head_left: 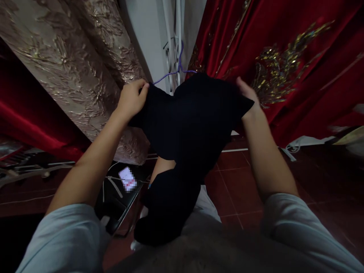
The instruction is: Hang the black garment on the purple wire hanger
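Both hands are pinching the top edge of a black garment (pixel 193 121). The left hand (pixel 131 99) has its grip closed on the left corner, fingers curled over the cloth. The right hand (pixel 247 93) is clamped on the right corner, thumb on top, though most of its fingers are hidden behind the fabric. So that's 2 pinch points, and the garment hangs between them at about chest height, sagging down in front of the person's lap toward the red tiled floor (pixel 241 182).

Just behind the top edge there's a purple hanger (pixel 178 67) on a white frame (pixel 170 38), its wire ends very close to the cloth. My guess is that's where trouble starts: the dark fabric hides where the hanger arms sit, so an arm could snag or poke through the wrong opening. The pinches are also only at the corners, so the heavy middle could slip out and drop onto the floor.

On either side hang a beige embroidered dress (pixel 74 64) and a red dress with gold embroidery (pixel 284 60), close enough that the sequins could catch the black cloth.

For writing: nothing readable. A phone (pixel 127 178) lies on a dark surface lower left, with its screen blurred out. No brand tags visible on the garment.
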The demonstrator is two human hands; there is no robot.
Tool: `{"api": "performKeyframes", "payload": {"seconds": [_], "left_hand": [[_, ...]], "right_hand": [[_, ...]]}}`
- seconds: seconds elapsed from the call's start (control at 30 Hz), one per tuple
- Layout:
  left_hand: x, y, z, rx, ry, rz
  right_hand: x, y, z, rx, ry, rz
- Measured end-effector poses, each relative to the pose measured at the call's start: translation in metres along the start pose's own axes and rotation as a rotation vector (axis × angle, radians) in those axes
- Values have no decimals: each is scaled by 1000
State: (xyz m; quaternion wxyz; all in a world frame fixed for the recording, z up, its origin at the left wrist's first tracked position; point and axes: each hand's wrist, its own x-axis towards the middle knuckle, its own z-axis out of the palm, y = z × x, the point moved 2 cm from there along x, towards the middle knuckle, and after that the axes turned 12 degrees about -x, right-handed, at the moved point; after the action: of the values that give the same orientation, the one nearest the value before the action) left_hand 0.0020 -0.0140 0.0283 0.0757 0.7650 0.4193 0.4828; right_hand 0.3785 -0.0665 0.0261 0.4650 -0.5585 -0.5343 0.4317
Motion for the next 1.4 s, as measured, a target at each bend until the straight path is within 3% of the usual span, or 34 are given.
{"api": "performKeyframes", "payload": {"seconds": [0.1, 0.27, 0.4, 0.53, 0.63, 0.73, 0.87, 0.93, 1.03, 1.13, 1.2, 1.27, 1.4], "left_hand": [[11, 6, 12, -10, 7, 20], [23, 43, 35, -109, 49, 71], [12, 71, 26, -258, 93, 168], [-5, 76, 6, -257, 125, 217], [-16, 66, -6, -255, 112, 131], [-25, 60, -13, -299, 126, 36], [-29, 74, -8, -669, 74, -253], [-31, 87, -2, -944, 36, -472], [-36, 103, 0, -1202, -1, -733], [-45, 104, -9, -1217, -83, -809], [-54, 98, -18, -1134, -205, -830], [-62, 95, -30, -984, -385, -855], [-72, 102, -54, -633, -698, -793]], "right_hand": [[-8, 1, -3, 125, -133, 31], [-10, 1, 8, 58, -39, -101], [-6, 0, 14, 51, 74, -215], [-4, -1, 25, 177, 72, -205], [-8, 1, 33, 201, 104, -192], [-32, 0, 42, 130, 194, -290], [-91, -8, 66, -137, 233, -544], [-117, -12, 83, -363, 74, -648], [-142, -8, 104, -712, -421, -711], [-150, 3, 106, -837, -853, -693], [-141, 10, 100, -758, -921, -625], [-119, 17, 92, -652, -804, -598], [-58, 31, 84, -571, -184, -737]]}}
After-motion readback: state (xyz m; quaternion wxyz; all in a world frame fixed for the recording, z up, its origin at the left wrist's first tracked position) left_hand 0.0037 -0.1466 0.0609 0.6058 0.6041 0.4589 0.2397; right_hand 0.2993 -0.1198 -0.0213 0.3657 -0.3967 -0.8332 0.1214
